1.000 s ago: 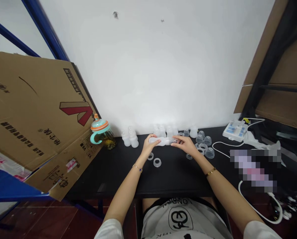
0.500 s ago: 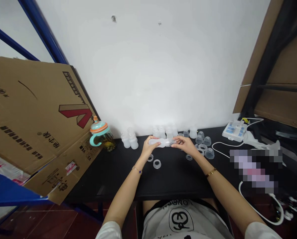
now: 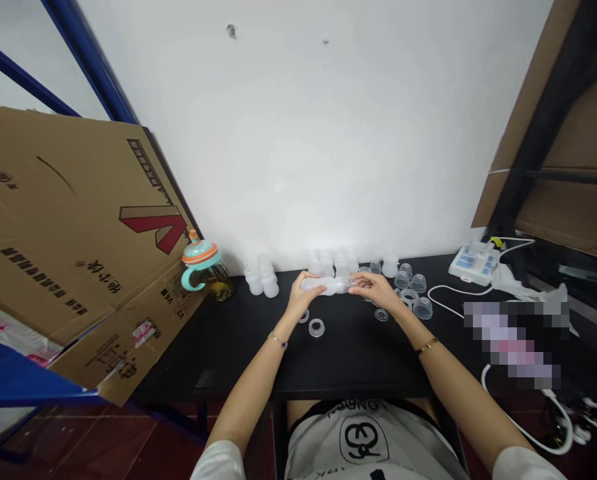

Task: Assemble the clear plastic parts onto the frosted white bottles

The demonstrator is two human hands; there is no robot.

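Observation:
A translucent white bottle (image 3: 328, 286) lies sideways in the air over the black table, its clear top pointing right. My left hand (image 3: 302, 293) is wrapped round the bottle's left part. Fingers of my right hand (image 3: 371, 288) pinch the clear top at the other end. Just below the hands, a clear ring (image 3: 316, 328) lies on the table, with another partly hidden by my left wrist. Several clear domed caps (image 3: 418, 283) and rings (image 3: 381, 315) are beside my right hand. Behind the hands stand several white bottles (image 3: 327, 262).
Two assembled bottles (image 3: 267, 280) stand at the left near the wall. A teapot-like jug (image 3: 204, 267) is beside a large cardboard box (image 3: 78, 247). On the right are a white box (image 3: 473, 262), cables and a blurred item on the black table (image 3: 358, 373).
The view has shifted slightly. Both hands keep their hold on the bottle, and the fingers of my right hand have moved a little round its clear top.

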